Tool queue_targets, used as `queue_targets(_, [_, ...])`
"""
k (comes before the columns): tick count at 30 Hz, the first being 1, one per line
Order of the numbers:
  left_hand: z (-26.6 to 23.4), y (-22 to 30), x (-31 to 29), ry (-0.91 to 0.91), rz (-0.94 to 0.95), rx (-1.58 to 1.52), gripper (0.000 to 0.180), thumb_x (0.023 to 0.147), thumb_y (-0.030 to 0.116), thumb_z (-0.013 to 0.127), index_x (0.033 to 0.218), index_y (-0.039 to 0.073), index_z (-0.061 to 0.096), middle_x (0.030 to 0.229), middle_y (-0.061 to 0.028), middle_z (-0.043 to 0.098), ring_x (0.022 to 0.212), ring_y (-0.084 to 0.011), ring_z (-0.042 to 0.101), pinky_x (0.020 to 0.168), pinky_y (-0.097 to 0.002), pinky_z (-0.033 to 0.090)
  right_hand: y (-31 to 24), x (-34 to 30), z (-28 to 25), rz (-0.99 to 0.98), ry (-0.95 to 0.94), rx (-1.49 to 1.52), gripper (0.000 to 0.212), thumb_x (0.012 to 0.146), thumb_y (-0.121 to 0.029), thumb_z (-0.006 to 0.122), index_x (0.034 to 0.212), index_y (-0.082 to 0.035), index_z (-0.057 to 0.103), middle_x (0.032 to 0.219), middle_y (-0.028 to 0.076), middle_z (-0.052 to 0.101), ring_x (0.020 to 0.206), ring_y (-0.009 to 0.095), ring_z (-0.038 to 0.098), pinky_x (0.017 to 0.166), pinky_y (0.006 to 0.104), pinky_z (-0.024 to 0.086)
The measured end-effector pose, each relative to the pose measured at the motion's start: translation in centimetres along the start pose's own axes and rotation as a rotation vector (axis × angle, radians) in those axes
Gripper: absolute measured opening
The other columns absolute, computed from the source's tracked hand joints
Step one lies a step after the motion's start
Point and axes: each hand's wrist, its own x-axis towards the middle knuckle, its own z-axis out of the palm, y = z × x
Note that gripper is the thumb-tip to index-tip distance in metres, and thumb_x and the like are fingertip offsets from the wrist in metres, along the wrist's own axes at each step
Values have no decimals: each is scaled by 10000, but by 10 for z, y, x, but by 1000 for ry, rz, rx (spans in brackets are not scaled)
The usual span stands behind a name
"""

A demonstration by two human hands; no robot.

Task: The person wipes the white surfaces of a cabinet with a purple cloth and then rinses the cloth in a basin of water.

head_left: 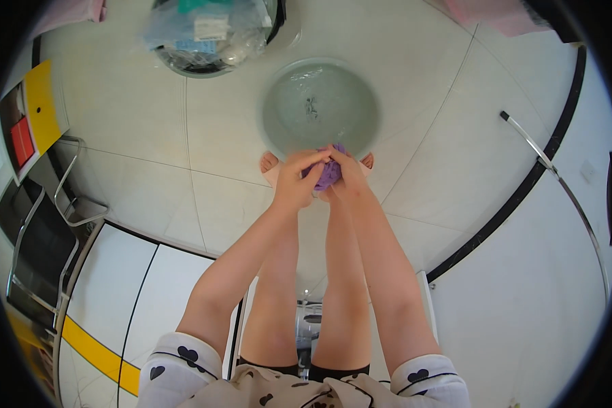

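A bunched purple cloth (329,175) is squeezed between my two hands, close to the near rim of a pale green basin (272,88). My left hand (299,178) presses on the cloth from the left, its fingers closed over the top. From the other side my right hand (350,170) is wrapped round the cloth. The basin stands on the floor in front of my feet and seems to hold clear water with a glare on it. Part of the cloth is hidden by my fingers.
A bin (204,71) heaped with clear plastic bags stands at the far left on the tiled floor (231,136). White cabinets with a yellow stripe (92,350) and a metal-framed chair (20,245) are at the left. A bent metal tube (557,173) stands at the right.
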Motion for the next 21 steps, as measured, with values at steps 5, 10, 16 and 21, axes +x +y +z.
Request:
queue_targets(5, [1,58,-45,100,52,183,294,829,-59,513,1051,44,676,1133,-95,623,1034,-197,557,888,-314,427,-23,-68,7,98,-226,305,310,989,-190,419,1261,-41,415,1240,115,491,1128,224,516,953,380,446])
queue_targets(10, [-10,111,-73,306,-276,-347,317,864,-2,463,1130,42,631,1123,-45,623,1020,-116,559,872,-257,431,-46,-134,31,-1,-17,-112,349,987,-180,411,1299,-25,385,1267,117,480,1140,235,509,969,381,421])
queue_targets(16, [-23,146,-97,559,-381,-270,315,842,20,426,1063,72,645,1001,-12,636,877,-49,546,712,-184,390,-60,-188,21,-181,-180,-145,429,877,6,489,1297,-38,408,1177,93,524,1072,220,534,911,335,453])
queue_targets(21, [-27,153,-115,504,-296,-177,238,844,111,539,1050,59,647,912,-2,625,795,-99,542,712,-231,413,-70,-253,51,-158,-231,-74,472,824,-4,554,1275,-7,415,1165,103,543,1019,202,554,894,343,457])
